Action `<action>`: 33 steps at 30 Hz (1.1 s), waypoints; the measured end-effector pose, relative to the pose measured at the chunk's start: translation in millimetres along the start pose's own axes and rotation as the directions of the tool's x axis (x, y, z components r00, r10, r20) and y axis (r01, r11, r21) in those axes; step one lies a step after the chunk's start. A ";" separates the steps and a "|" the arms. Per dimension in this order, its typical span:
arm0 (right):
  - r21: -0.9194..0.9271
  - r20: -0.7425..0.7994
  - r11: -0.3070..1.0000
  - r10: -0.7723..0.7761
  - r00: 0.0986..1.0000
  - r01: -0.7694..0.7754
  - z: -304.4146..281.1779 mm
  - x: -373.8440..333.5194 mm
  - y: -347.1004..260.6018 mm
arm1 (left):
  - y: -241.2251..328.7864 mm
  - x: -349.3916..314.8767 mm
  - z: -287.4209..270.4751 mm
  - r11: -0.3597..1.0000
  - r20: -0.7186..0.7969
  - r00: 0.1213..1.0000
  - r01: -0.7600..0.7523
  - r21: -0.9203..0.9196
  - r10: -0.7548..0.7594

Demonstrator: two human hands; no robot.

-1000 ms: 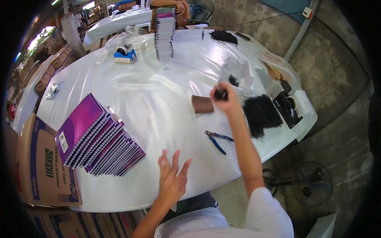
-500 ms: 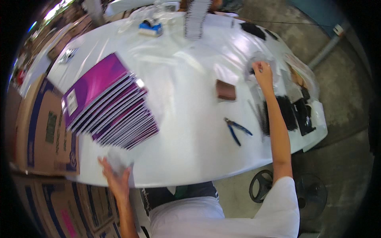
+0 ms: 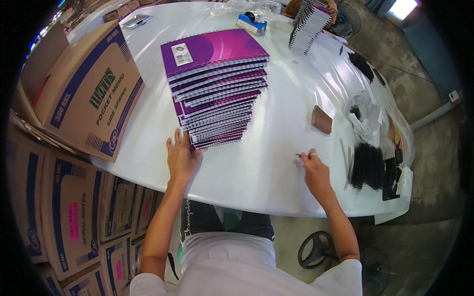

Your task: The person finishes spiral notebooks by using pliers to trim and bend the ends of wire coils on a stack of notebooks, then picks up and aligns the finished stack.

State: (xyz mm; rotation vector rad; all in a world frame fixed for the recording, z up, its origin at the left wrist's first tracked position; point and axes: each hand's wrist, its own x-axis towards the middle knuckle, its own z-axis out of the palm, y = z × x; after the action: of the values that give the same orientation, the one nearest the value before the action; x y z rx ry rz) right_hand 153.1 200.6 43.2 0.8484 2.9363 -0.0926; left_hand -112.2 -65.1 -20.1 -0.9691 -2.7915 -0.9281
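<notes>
Stack of purple-covered, spiral-bound notebooks (image 3: pixel 215 93), fanned in steps: on the white-covered tabletop (image 3: pixel 279 118), before the left hand. Hands, two, bare. Left hand (image 3: pixel 181 160): fingers and thumb spread, at the stack's near-left corner; contact cannot be told. Right hand (image 3: pixel 317 172): curled closed around a small dark-tipped object (image 3: pixel 298 155), mostly hidden. Brown rectangular block (image 3: pixel 322 120): beyond the right hand. Black spiral coils (image 3: pixel 368 166), heaped: to its right.
</notes>
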 end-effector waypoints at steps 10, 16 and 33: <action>-0.108 -0.079 0.922 -0.381 0.921 0.372 -4.9 -19.2 12.4 | -9.9 34.2 -11.7 0.999 0.086 0.996 -0.036 0.036 0.033; -0.208 0.044 0.856 -0.474 0.879 0.473 -19.1 -9.6 -6.4 | -16.9 58.4 -18.9 1.000 0.139 0.990 0.000 -0.012 0.002; -0.720 0.094 0.265 -0.879 0.468 0.642 -60.5 68.4 -146.5 | 22.5 34.4 15.6 0.968 -0.103 0.971 0.200 -0.153 -0.217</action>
State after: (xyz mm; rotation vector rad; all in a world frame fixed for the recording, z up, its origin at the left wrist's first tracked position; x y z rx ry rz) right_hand 13.3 117.9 101.8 -0.8496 2.9024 1.1172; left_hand -124.5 -23.4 -13.2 -0.6150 -2.7968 -1.1817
